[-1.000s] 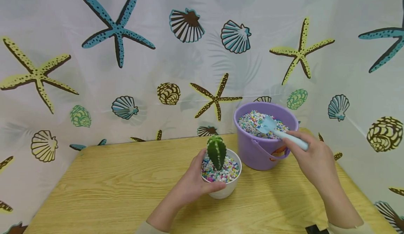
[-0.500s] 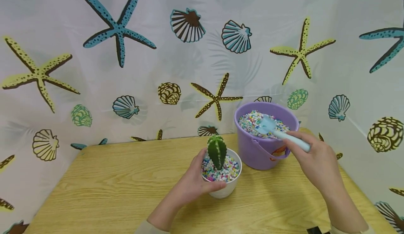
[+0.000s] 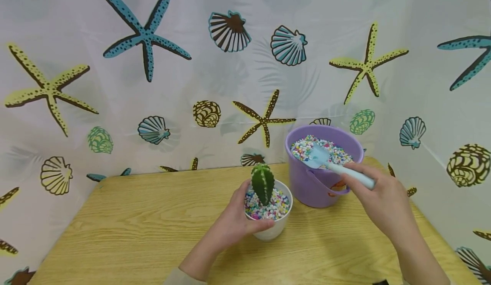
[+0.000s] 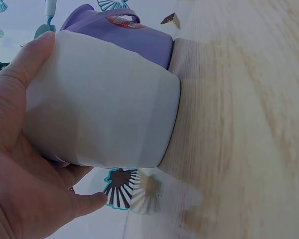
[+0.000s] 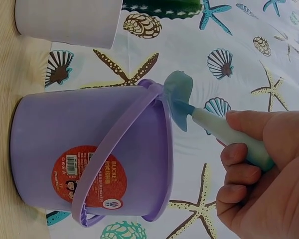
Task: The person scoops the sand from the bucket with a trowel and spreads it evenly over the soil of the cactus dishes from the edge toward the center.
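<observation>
My left hand holds a white pot, with the thumb along its near side and the fingers at its left. A ribbed green cactus rises from colourful small pebbles filling the pot. In my right hand is a light blue toy shovel, gripped by its handle. Its blade lies at the rim of the purple bucket, overlapping the near left edge in the head view. More colourful pebbles nearly fill the bucket. In the left wrist view the pot's wall hides most of the fingers.
The bucket's handle hangs down its outside, across a red round label. Pot and bucket stand close together on a wooden table. Behind and at the sides hangs a white curtain printed with starfish and shells.
The shovel has come up off the pebbles and shifted left and nearer, to the bucket's near rim. The left hand still holds the pot, almost unmoved.
</observation>
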Demonstrator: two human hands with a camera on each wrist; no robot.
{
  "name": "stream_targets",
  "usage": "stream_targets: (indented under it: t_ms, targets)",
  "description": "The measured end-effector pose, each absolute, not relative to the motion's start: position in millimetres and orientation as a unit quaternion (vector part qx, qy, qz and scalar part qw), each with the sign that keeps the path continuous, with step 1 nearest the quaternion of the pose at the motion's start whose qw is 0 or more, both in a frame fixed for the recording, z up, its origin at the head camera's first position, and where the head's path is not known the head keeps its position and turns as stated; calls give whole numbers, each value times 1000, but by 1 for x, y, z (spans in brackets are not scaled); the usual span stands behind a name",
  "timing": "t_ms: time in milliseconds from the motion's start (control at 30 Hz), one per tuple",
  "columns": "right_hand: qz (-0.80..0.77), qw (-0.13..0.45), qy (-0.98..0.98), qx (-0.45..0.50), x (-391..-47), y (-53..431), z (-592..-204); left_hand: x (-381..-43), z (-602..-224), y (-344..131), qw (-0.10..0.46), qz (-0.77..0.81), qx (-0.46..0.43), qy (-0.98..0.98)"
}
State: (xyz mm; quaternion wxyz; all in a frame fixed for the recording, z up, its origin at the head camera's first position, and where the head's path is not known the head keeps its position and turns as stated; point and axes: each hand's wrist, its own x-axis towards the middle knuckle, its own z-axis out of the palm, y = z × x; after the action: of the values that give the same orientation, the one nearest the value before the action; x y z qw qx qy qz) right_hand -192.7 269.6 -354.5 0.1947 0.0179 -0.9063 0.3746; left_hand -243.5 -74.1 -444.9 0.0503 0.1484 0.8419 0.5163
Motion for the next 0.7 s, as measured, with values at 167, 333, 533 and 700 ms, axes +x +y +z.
stream_targets:
  t_ms: [167, 333, 533, 700]
  targets:
    - [371, 189, -909, 18, -191, 265, -354, -246, -446, -77, 40, 513, 139, 846]
    - [372, 207, -904, 30, -189, 261, -355, -250, -447, -81, 31, 511, 127, 849]
    - [380, 202, -901, 58, -189, 255, -357, -253, -447, -86, 23, 511, 123, 850]
    - [371, 188, -907, 61, -187, 250, -357, -255, -448, -88, 14, 512, 127, 850]
